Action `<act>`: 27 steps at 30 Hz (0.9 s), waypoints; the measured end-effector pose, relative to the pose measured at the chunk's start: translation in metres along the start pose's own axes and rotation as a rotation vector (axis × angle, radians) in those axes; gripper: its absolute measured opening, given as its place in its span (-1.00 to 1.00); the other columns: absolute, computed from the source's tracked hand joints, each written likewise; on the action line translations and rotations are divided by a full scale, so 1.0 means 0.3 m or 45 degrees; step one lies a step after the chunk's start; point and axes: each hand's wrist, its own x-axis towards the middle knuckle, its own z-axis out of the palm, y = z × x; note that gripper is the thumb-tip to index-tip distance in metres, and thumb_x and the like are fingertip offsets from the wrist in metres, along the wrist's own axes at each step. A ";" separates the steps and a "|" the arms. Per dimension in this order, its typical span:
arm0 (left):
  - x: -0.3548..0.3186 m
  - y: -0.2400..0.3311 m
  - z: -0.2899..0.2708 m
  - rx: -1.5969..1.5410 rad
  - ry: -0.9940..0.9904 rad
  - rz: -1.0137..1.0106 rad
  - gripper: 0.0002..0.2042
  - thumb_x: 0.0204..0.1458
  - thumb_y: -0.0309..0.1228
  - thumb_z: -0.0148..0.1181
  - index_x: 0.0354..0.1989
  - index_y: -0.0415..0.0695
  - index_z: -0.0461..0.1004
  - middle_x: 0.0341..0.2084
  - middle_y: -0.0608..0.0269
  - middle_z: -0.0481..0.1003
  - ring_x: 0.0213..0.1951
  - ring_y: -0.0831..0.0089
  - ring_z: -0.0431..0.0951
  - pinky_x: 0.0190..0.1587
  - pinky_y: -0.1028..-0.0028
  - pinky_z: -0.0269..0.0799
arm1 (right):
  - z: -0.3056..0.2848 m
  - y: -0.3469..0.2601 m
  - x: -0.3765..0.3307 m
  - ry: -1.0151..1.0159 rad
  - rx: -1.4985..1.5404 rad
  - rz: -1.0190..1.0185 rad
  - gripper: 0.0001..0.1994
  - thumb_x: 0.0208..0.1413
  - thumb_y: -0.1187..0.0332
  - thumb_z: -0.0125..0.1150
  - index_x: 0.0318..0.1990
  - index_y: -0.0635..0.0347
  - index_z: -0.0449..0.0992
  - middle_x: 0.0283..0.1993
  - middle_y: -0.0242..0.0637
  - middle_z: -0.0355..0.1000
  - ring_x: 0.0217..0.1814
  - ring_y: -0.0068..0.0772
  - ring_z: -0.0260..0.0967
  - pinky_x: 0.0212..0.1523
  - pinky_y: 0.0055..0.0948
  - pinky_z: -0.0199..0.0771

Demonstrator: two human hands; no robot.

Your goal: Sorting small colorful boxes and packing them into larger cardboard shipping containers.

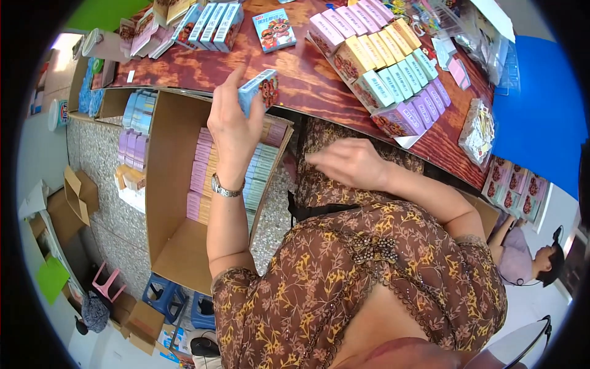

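Over my lap, at the near edge of the table, my right hand (351, 161) hangs with fingers loosely bent, closed on nothing that I can see; its palm is hidden. My patterned dress (344, 246) fills the space beneath and behind it.

Farther out and to the left, my left hand (235, 117) grips a small blue box (268, 92) between thumb and fingers, index finger raised clear. The box is tilted, near the table's front edge, beyond and left of my right hand, well apart from it. Silver watch (228, 190) on the left wrist.

Under that forearm, an open carton (175, 178), packed partway with pink, yellow and teal boxes (200, 175). Left of it, smaller stacks: blue, purple, yellow.

On the red-brown table (215, 72), right side: pink, yellow, teal and purple boxes (384, 67) in slanting rows; a clear tub (478, 132) of small pieces beyond their right end.

Past my left hand, a similar blue box lying flat (275, 31); left of that, a standing row of blue boxes (212, 27).

Off to the far right, a person in a lilac top (516, 255).
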 end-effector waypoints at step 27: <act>0.089 -0.168 0.023 -0.537 -0.134 -0.347 -0.69 0.09 -0.43 0.30 0.00 -0.22 0.49 -0.24 0.14 0.55 -0.33 0.49 0.60 -0.29 0.52 0.54 | 0.003 0.148 0.311 0.649 1.007 0.755 -0.67 0.28 0.46 0.13 0.16 0.37 0.36 0.10 -0.25 0.43 0.08 -0.52 0.38 0.15 -0.42 0.38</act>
